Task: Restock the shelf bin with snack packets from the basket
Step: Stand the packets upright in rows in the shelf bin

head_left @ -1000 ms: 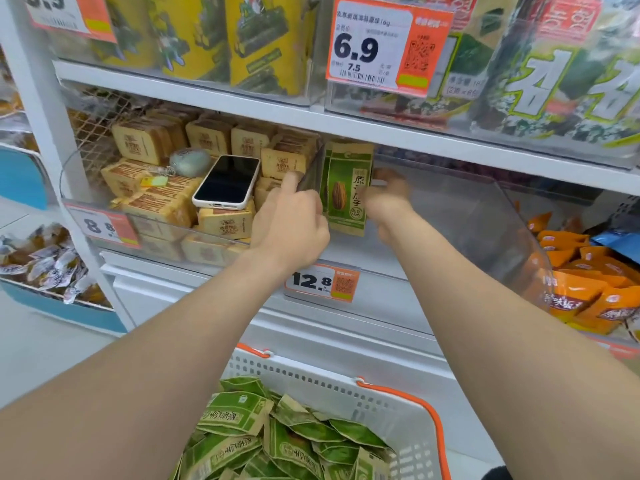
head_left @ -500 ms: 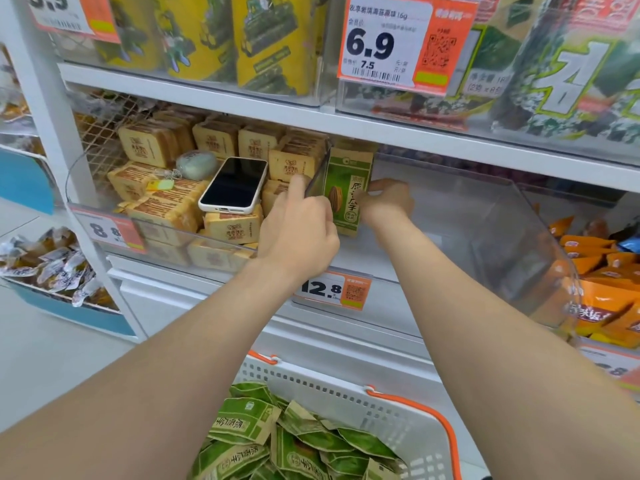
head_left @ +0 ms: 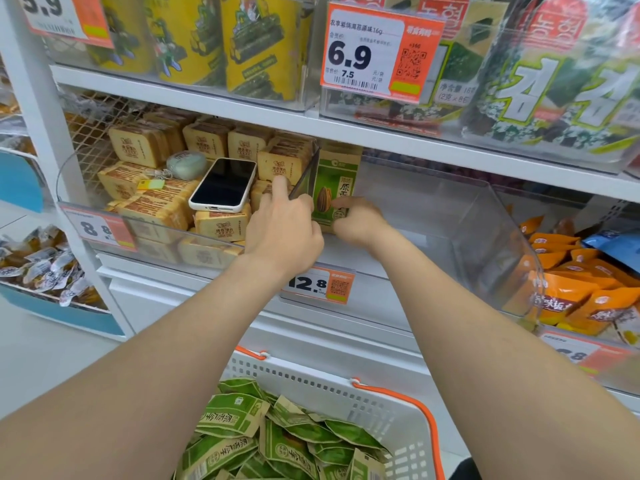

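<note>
Your right hand (head_left: 360,220) pinches the upright green packet (head_left: 330,178) low down, inside the clear bin (head_left: 450,230); your left hand (head_left: 284,230) curls just left of that grip, its hold unclear.

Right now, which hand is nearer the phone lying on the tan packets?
Left. The left hand is just right of the phone; the right hand sits farther right, beyond the green packet.
</note>
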The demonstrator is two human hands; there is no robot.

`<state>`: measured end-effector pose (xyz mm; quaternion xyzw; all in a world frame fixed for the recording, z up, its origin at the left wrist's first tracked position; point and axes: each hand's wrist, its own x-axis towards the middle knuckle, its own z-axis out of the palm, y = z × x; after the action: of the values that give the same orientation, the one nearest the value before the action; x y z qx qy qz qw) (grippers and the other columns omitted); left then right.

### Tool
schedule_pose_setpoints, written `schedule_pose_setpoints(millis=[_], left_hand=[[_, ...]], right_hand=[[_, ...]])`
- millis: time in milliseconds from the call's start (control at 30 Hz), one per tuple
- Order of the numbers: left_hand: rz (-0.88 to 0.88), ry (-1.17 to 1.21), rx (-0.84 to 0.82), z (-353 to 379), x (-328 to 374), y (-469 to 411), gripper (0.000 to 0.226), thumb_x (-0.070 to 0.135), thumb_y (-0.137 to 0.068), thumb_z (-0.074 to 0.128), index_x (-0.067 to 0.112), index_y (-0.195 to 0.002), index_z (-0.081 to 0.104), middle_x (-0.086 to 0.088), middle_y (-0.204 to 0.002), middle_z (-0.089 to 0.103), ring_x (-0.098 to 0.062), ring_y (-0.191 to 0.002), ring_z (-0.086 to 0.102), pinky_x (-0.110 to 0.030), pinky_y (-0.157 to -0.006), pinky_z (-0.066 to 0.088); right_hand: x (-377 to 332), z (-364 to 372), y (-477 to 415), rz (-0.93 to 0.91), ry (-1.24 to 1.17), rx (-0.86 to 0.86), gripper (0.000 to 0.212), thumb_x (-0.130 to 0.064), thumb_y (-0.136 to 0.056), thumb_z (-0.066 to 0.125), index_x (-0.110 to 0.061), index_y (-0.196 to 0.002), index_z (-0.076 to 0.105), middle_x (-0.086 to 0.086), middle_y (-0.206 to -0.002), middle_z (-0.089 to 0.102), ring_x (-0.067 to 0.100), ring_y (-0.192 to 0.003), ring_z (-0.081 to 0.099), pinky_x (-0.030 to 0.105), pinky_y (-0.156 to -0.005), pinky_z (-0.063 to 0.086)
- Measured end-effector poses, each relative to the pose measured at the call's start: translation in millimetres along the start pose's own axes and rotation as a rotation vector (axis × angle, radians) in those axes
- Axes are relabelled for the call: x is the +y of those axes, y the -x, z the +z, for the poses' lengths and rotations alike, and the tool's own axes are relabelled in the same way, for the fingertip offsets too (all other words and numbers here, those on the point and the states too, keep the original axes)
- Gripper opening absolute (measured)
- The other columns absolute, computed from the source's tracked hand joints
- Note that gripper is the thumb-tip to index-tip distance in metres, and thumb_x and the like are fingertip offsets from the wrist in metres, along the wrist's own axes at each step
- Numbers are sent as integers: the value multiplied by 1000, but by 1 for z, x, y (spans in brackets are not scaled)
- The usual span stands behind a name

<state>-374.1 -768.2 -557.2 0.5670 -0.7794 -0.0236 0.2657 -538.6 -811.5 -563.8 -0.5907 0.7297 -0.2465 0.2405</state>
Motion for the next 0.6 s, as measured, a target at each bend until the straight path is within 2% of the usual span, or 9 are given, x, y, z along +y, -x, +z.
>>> schedule_pose_setpoints(millis=[67,133,267,333,433,467,533,600], left_hand=[[17,0,-19,-1,-1,2,31,23,-99,51,12,-124,65,-15,-138,37,-42,-114,50,-49,-85,50],[46,8,-56,-3,-2,5,37,25,-101,48,13,-133,62,-17,-142,35,-45,-118,48,-54,-96,49],[117,-25,-39,-8,1,15,41,23,-103,48,14,-142,58,-20,-151,33,-49,-126,45,-57,-104,44],[173,-49,-1,-12,5,21,40,14,-101,52,11,-139,61,-20,-157,34,-46,-136,43,-57,-108,40],[258,-90,90,-18,10,31,32,4,-93,61,7,-124,68,-20,-154,43,-41,-146,38,-57,-112,38],[278,-99,129,-20,14,35,29,3,-91,63,7,-119,69,-19,-147,49,-41,-143,41,-56,-109,41],[284,-97,178,-26,23,45,21,4,-89,64,9,-109,69,-13,-124,55,-38,-120,51,-49,-90,45],[231,-93,137,-32,31,57,14,12,-91,62,14,-104,66,-10,-106,58,-36,-101,56,-44,-73,44]], right_hand=[[3,-1,4,-30,40,-45,58,-13,-94,58,-23,-151,52,6,-155,50,28,-140,49,31,-113,44],[3,-6,10,-83,80,-29,52,-14,-97,54,-19,-148,55,8,-151,55,28,-139,50,31,-112,43],[-7,-15,39,-208,122,193,39,-13,-99,44,-15,-127,71,12,-131,69,32,-122,62,35,-105,51],[-11,-20,61,-314,180,313,39,-19,-94,39,-20,-109,74,9,-111,74,33,-103,68,43,-90,59],[-12,-28,96,-437,282,390,26,-23,-89,38,-25,-85,64,1,-85,70,29,-78,64,41,-66,57],[-11,-31,107,-459,319,392,22,-23,-90,41,-24,-81,61,1,-79,67,29,-74,62,39,-62,54],[-6,-35,127,-476,414,377,20,-23,-89,44,-21,-75,58,3,-72,64,32,-69,58,36,-56,46],[0,-40,142,-474,473,311,21,-27,-82,42,-18,-69,57,6,-67,61,35,-66,56,34,-55,43]])
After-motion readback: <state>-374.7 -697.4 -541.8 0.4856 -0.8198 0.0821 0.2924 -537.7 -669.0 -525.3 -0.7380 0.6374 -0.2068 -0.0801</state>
